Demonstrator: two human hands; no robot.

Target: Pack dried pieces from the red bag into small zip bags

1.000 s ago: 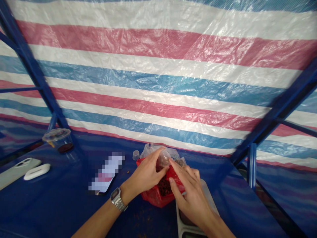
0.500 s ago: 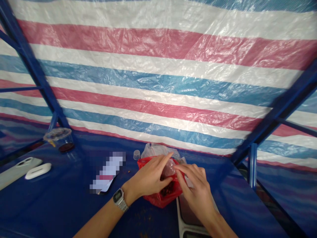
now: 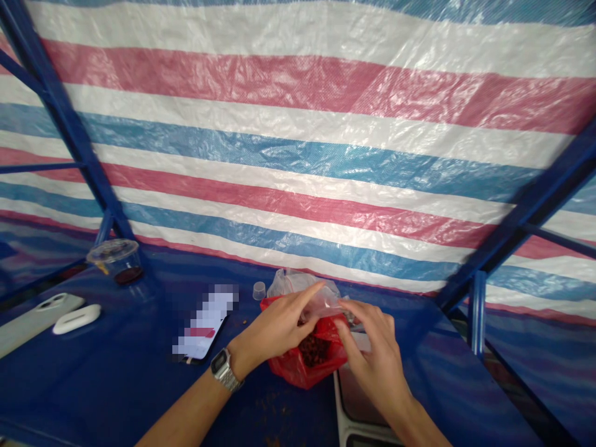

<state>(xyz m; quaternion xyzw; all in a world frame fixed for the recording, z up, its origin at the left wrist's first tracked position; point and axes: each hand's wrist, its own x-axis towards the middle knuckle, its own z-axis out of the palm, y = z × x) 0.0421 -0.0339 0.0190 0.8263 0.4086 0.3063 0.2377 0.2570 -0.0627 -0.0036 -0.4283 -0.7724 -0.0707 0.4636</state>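
My left hand, with a wristwatch on its wrist, pinches a transparent plastic bag between thumb and fingers. That bag rises out of the mouth of a red plastic bag. Dark reddish lumps of food lie inside the red bag. My right hand is on the far side, its fingertips gripping the edge of the transparent film above the red bag's rim. Its thumb hangs close to the red plastic.
A white-rimmed tray lies under my right hand. On the blue tarpaulin table are a phone, a small cup, a lidded plastic cup, a white case and a pale flat device. Striped tarpaulin and blue bars stand behind.
My hands have moved apart and lifted the transparent film higher. The red bag's mouth now shows more of the dark food. The view has shifted slightly.
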